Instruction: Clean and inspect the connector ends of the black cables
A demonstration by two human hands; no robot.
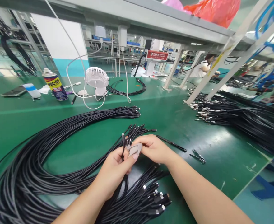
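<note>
My left hand is closed around black cables whose plug ends stick up above its fingers. Its thumb presses on a small greyish-white cloth. From the other side my right hand pinches that cloth, and its fingertips are partly hidden behind it. Under and around both hands lies a large bundle of black cables, curving round from the left. Its plug ends fan out below my hands, with metal tips showing.
On the green table lie black tweezers and nail clippers. A spray can, a white fan and a coiled cable stand or lie behind. More cables pile up at right, by shelf posts. A person sits beyond.
</note>
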